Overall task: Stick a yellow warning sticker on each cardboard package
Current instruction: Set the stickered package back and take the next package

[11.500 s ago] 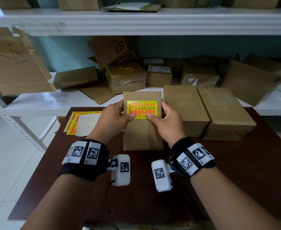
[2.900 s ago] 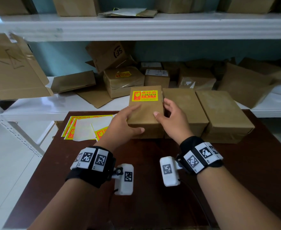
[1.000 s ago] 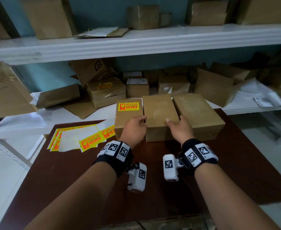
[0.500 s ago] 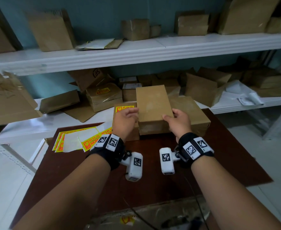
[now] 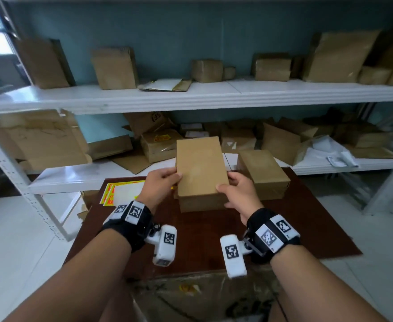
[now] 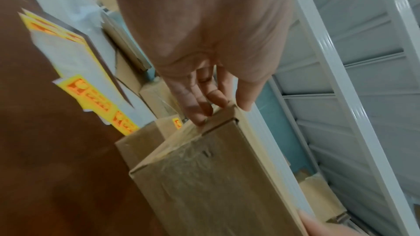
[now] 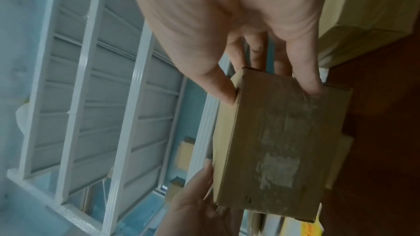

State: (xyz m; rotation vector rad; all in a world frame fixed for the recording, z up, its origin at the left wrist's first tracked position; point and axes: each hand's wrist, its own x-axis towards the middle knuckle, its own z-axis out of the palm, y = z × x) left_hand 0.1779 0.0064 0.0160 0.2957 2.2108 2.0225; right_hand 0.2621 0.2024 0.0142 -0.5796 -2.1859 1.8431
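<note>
A plain brown cardboard package with no sticker on its top is lifted above the dark brown table, tilted toward me. My left hand grips its left edge and my right hand grips its right edge. The same package fills the left wrist view, fingers on its end, and the package shows in the right wrist view too. Yellow warning stickers lie on sheets at the table's back left. The stickered package sits below, mostly hidden.
Another plain package rests on the table at the right. White shelves behind hold many cardboard boxes and flattened cartons. A worn cardboard box stands at the table's near edge below my wrists.
Both hands let go of the stickered package, took the middle plain package and raised it off the table toward me. My head has pulled back and up.
</note>
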